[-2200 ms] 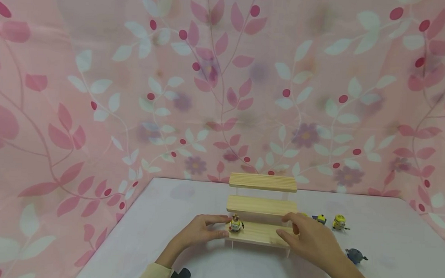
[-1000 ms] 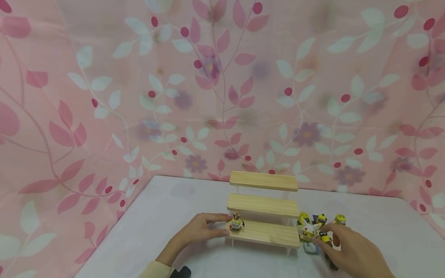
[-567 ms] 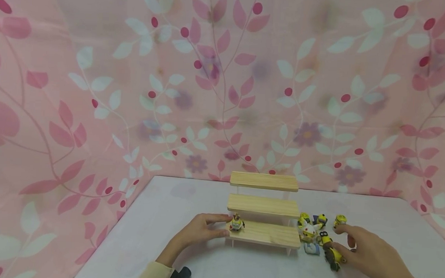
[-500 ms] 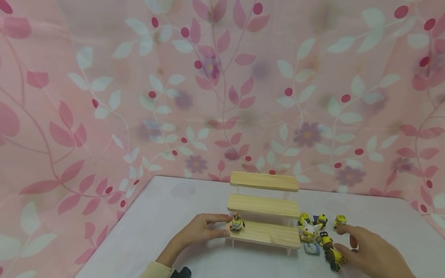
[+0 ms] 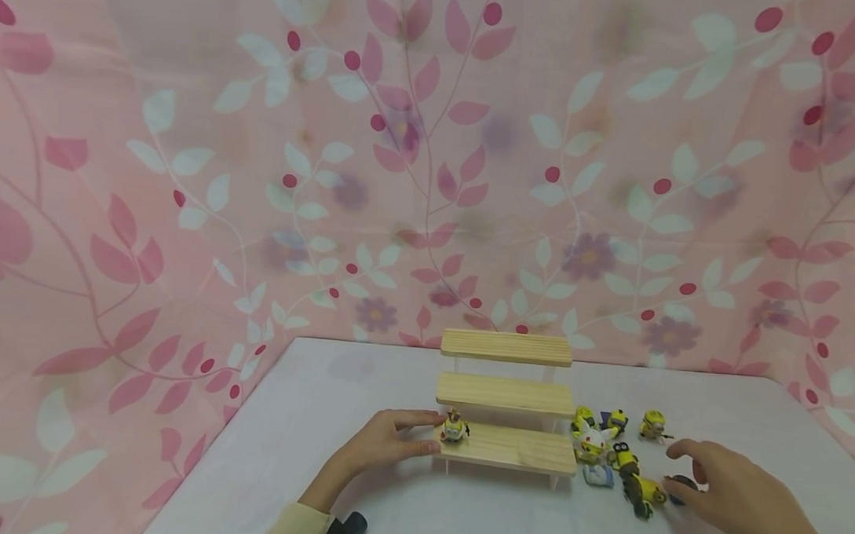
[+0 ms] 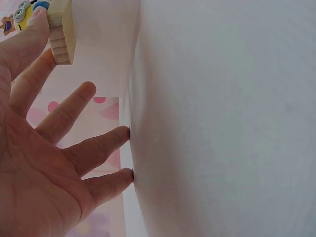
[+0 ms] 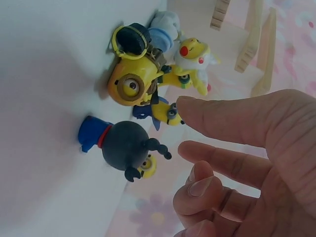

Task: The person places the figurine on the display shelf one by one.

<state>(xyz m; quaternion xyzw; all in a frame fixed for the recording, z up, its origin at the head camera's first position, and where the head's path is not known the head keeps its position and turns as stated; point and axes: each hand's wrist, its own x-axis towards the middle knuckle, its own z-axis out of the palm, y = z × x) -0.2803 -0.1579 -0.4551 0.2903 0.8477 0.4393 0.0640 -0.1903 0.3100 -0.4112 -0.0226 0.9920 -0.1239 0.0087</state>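
My left hand [image 5: 384,445] holds the left end of the lowest board of a three-tier wooden display stand [image 5: 509,448], thumb and forefinger at its edges, the other fingers spread out. Beside those fingertips a Minion figurine [image 5: 453,428] stands on the board. My right hand [image 5: 734,486] hovers at the right of the table with nothing in its grasp. Its thumb and forefinger are apart, reaching toward a dark-haired figurine [image 7: 125,145] in blue that stands on the table. In the head view the thumb partly hides this figurine.
Several figurines cluster right of the stand: a white-eared one [image 5: 593,444], a goggled Minion [image 5: 625,459], a lying yellow-and-brown one [image 5: 643,492] and a grey-blue one [image 5: 598,476]. Farther back stands another Minion [image 5: 652,424]. Pink floral cloth [image 5: 402,180] walls in the white table [image 5: 367,375].
My right hand has left the right end of the lowest board and moved right, past the cluster, to the dark-haired figurine. My left hand has stayed at the stand.
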